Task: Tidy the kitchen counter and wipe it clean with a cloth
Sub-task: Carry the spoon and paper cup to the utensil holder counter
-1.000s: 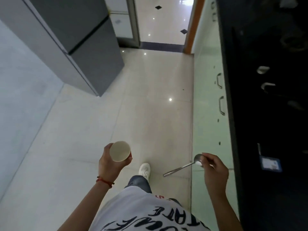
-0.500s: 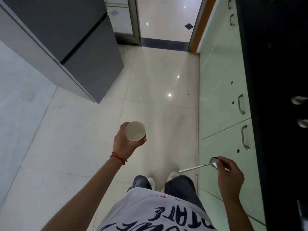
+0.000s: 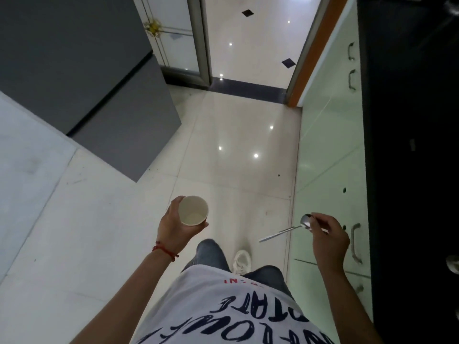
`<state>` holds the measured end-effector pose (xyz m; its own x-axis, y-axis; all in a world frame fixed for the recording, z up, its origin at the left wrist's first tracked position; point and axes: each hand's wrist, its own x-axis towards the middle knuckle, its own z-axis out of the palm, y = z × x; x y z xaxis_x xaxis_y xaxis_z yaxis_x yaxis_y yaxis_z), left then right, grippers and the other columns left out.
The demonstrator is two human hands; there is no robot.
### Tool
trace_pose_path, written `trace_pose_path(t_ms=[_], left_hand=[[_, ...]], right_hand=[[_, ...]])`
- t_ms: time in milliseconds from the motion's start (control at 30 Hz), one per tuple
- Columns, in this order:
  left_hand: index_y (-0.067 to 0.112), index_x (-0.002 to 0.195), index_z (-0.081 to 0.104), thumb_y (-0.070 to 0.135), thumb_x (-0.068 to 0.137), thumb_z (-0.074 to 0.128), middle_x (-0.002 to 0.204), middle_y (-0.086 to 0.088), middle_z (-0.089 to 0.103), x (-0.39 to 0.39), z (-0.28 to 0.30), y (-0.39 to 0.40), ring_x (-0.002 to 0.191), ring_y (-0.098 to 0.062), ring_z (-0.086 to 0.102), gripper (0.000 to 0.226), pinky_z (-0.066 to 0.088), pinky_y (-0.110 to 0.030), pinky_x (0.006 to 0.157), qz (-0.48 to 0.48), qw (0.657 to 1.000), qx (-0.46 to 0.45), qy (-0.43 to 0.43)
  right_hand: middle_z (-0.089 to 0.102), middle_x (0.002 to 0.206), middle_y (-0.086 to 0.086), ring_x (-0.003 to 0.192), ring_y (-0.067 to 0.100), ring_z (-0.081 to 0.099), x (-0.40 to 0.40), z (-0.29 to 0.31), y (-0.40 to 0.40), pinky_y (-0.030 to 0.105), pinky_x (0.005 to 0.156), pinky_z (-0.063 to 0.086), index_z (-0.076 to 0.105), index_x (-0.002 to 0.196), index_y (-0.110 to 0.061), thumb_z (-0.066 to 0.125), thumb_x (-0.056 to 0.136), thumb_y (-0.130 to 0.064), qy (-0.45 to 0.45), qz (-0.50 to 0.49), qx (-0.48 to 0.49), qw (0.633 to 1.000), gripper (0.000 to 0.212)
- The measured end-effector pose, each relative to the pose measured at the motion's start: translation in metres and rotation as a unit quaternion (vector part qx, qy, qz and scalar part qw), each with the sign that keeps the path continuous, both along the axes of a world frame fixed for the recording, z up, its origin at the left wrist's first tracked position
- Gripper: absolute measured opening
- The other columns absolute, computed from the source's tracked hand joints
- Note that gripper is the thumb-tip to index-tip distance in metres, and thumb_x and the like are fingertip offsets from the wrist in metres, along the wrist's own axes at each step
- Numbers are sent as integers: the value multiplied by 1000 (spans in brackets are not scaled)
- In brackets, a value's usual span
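1. Left hand (image 3: 173, 225) grips a small off-white paper cup (image 3: 193, 211) from the side: thumb at the far rim, fingers curled under and round the near wall. Cup mouth tilts up twd the camera; inside looks pale, contents can't be told.
2. Thin red string bracelet (image 3: 165, 250) sits on the left wrist.
3. Right hand (image 3: 329, 238) pinches a shiny metal spoon (image 3: 288, 229) at the bowl end, fingertips closed on the bowl; the handle sticks out free to the left & slightly down, away from the palm.
4. Cup & spoon are apart, both held in the air above the glossy cream tiled floor (image 3: 238, 145), in front of the person's white printed T-shirt (image 3: 223, 311).
5. Pale green cabinet fronts w/ metal handles (image 3: 330, 157) run along the right, just beside the right hand; black countertop (image 3: 409, 120) above them, surface too dark to read.
6. Dark grey fridge (image 3: 87, 70) stands at left; a white sneaker (image 3: 242, 263) & blue jeans show below the hands.
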<state>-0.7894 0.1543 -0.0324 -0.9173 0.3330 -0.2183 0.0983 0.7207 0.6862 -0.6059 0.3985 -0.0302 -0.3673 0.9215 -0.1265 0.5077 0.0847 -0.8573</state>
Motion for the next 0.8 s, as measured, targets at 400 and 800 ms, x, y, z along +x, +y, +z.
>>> trace_pose_path(t_ms=[400,800], left_hand=[[16,120,45,31,56,86,114,-2,61,-185,-21,99,102,-27,59,77,51,-36,82,25,999,-12,-35],[5,122,46,41,50,73,115,-10,60,-395,36,305,94,-14,50,85,38,-19,73,-91,993,70,13]], right_hand=[[64,83,8,69,-14,58,-181,-8,119,-1,62,43,68,91,-3,64,81,0,16,-34,-18,999,11],[62,77,-6,70,-17,57,-298,11,222,-2,61,42,66,88,-8,63,82,0,17,-123,-13,992,10]])
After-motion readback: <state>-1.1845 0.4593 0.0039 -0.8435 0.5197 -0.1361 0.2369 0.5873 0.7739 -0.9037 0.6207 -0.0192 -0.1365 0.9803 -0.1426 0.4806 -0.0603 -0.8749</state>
